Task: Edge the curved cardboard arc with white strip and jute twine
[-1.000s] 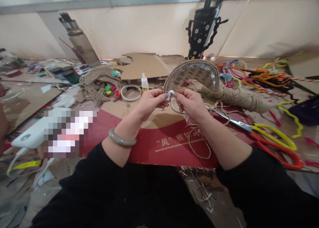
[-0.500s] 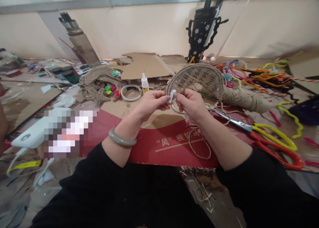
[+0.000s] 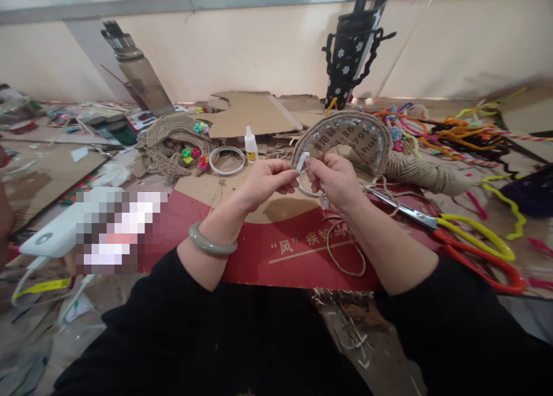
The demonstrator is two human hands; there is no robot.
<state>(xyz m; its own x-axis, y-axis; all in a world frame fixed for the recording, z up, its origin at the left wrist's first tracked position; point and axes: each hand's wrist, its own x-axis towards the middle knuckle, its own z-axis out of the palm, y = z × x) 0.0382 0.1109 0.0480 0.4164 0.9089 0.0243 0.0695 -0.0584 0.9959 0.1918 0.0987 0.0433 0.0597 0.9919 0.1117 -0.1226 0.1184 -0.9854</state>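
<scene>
My left hand (image 3: pixel 262 187) and my right hand (image 3: pixel 334 181) meet over the middle of the table, both pinching a small white strip of tape (image 3: pixel 301 161) between the fingertips. A white tape ring (image 3: pixel 307 189) hangs below the strip, under my right hand. Just behind the hands stands a half-round cardboard piece edged with jute cord and covered in shiny film (image 3: pixel 345 138). A loose loop of jute cord (image 3: pixel 343 252) lies under my right wrist on the red cardboard (image 3: pixel 268 255). A grey-green bangle (image 3: pixel 211 243) circles my left wrist.
Scissors with yellow and red handles (image 3: pixel 466 234) lie to the right. A second tape ring (image 3: pixel 227 160), a small glue bottle (image 3: pixel 250 144) and a coil of jute rope (image 3: pixel 175 136) sit behind. Coloured pipe cleaners (image 3: pixel 449 132) pile up at the right. Two bottles (image 3: pixel 138 73) stand at the wall.
The cord-edged half-round piece has shifted slightly right behind my hands, and the white strip has tilted up between my fingertips. My hands have barely moved.
</scene>
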